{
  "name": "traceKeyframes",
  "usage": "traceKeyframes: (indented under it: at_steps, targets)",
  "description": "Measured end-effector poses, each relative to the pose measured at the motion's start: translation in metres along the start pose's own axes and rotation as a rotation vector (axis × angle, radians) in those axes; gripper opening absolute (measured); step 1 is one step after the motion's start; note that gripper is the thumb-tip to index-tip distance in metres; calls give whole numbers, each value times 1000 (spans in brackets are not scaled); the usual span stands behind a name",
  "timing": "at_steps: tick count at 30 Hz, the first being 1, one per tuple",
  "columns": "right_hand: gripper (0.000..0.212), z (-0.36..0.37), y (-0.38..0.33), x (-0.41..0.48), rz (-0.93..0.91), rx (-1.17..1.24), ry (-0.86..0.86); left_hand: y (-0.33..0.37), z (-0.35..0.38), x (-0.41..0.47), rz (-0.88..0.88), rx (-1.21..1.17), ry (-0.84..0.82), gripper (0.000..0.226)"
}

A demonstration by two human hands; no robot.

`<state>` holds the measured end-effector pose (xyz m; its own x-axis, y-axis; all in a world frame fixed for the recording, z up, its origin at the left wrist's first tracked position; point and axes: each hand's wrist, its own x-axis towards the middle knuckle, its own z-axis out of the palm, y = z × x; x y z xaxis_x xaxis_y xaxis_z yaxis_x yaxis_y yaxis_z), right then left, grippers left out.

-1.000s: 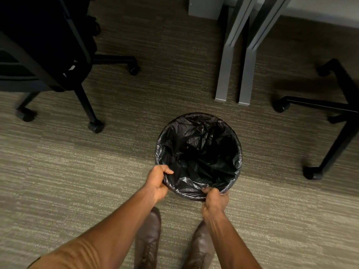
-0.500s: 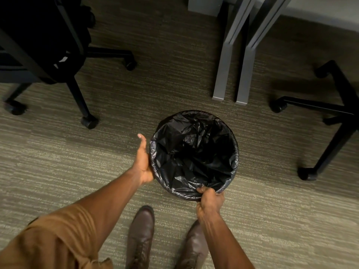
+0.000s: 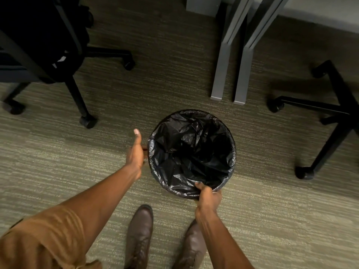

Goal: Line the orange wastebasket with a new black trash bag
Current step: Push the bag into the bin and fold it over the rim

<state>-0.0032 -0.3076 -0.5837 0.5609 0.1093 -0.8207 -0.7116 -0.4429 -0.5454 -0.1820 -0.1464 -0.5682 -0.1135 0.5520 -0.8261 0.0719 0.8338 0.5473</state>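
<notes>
Bag: black, lines the wastebasket, folded over its rim, on the carpet.
Wastebasket: only a sliver shows, beside the left grip.
Right grip: pinches the bag's fold at the near rim, thumb inside.
Left grip: wide, fingers straight, flat against the basket's left side, holding nothing.
Shoes: brown, just behind the right grip.
Chairs: well apart, either side.
</notes>
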Motion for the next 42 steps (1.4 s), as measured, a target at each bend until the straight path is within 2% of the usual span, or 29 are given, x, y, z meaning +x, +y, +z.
traceKeyframes:
  at_steps: [3,5,7,9,14,21,25,32,36,39,42]
  targets:
    - [78,-7,-4,-5,-52,-151,48,-9,-9,-14,136,89,143,82]
    - [94,-13,-8,-12,-128,-337,132,-16,-15,-24,227,139,177,62]
    - [100,-22,-11,-19,-241,-487,162,-21,-18,-34,280,193,189,38]
    - [92,-31,-16,-22,-352,-551,181,-23,-18,-43,298,228,183,26]
    - [44,-40,-36,-14,-489,-596,131,-33,-11,-52,344,287,177,15]
    - [38,-38,-40,1,-483,-627,79,-31,-8,-52,399,386,218,18]
    - [21,-33,-51,4,-491,-604,29,-22,-7,-51,389,372,213,16]
    - [32,-1,-96,14,-565,-563,-63,30,0,-40,400,326,208,16]
    - [25,28,-133,27,-630,-602,-59,68,15,-20,414,334,237,19]
    - [28,51,-161,43,-679,-656,-30,95,31,1,424,320,238,17]
    - [25,74,-188,63,-727,-672,-92,117,49,24,455,260,184,28]
